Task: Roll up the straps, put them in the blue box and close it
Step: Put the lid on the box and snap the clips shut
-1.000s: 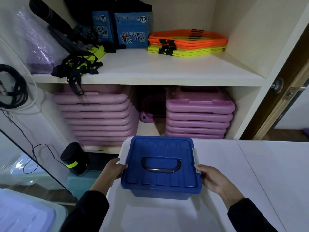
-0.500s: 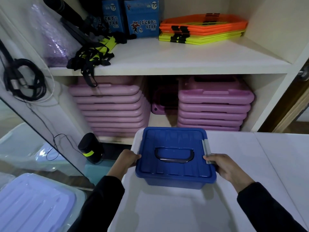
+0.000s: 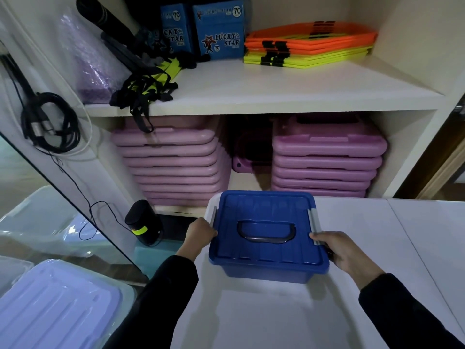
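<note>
Left latch now visible; lidded blue box (image 3: 268,238) gripped by left hand (image 3: 200,234), right hand (image 3: 342,253)

This looks like a storeroom for sports or exercise gear, perhaps at a gym: white shelves (image 3: 251,96) hold stacked pink plastic boards (image 3: 173,159), flat orange and yellow frames (image 3: 309,44), tangled black and yellow straps (image 3: 148,86), with coiled cables (image 3: 50,122) hanging alongside.

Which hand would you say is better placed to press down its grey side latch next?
Probably the right hand: its fingertips already touch the right grey latch, while the left hand grips below its latch.
</note>
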Action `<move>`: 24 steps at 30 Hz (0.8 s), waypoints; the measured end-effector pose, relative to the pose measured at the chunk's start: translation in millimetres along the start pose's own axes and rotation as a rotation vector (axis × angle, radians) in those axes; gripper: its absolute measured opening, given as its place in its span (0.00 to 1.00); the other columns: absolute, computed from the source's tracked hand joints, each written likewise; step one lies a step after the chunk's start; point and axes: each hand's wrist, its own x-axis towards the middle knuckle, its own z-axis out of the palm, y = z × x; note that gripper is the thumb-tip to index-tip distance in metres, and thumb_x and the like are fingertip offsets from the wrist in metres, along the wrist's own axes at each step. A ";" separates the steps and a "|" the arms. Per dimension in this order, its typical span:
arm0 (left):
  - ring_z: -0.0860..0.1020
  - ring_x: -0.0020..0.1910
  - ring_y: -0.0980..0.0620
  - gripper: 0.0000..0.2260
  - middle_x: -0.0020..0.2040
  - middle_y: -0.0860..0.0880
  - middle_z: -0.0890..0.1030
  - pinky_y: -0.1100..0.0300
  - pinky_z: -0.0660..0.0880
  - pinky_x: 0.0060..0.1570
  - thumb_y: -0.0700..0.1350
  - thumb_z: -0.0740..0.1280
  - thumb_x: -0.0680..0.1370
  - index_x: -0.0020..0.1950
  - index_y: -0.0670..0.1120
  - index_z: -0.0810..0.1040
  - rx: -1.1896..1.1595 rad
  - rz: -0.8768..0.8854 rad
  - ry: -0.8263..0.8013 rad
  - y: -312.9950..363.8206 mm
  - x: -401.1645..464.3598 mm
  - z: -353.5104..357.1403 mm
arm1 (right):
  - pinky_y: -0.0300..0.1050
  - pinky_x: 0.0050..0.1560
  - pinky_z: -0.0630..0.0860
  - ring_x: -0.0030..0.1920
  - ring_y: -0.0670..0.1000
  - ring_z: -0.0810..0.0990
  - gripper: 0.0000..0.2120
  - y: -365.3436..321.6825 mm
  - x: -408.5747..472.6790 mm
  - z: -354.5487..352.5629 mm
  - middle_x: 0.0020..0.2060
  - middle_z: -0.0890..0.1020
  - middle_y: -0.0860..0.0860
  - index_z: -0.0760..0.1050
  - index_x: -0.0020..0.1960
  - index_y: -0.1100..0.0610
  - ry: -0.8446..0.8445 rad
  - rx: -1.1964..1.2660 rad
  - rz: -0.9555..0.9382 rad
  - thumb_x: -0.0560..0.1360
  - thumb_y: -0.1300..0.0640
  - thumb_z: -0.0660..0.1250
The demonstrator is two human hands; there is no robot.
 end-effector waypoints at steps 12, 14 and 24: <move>0.73 0.59 0.36 0.16 0.64 0.35 0.68 0.51 0.70 0.57 0.34 0.55 0.77 0.64 0.34 0.61 0.293 0.127 0.130 9.8 -17.6 22.2 | 0.46 0.42 0.75 0.38 0.55 0.77 0.04 1.8 -0.8 1.5 0.38 0.80 0.58 0.75 0.40 0.65 0.032 -0.009 -0.016 0.73 0.66 0.65; 0.72 0.60 0.38 0.16 0.64 0.36 0.68 0.53 0.69 0.57 0.34 0.55 0.77 0.64 0.35 0.62 0.368 0.167 0.150 10.7 -20.6 22.5 | 0.47 0.43 0.75 0.38 0.55 0.77 0.04 1.6 -1.1 1.8 0.38 0.80 0.58 0.76 0.40 0.65 0.037 -0.010 -0.017 0.73 0.66 0.65; 0.69 0.62 0.43 0.17 0.65 0.41 0.67 0.55 0.73 0.55 0.36 0.55 0.78 0.66 0.39 0.61 0.623 0.223 0.286 15.0 -29.0 40.5 | 0.45 0.39 0.76 0.37 0.55 0.78 0.03 0.3 -4.3 3.3 0.38 0.80 0.58 0.76 0.42 0.65 0.043 -0.017 -0.023 0.74 0.66 0.65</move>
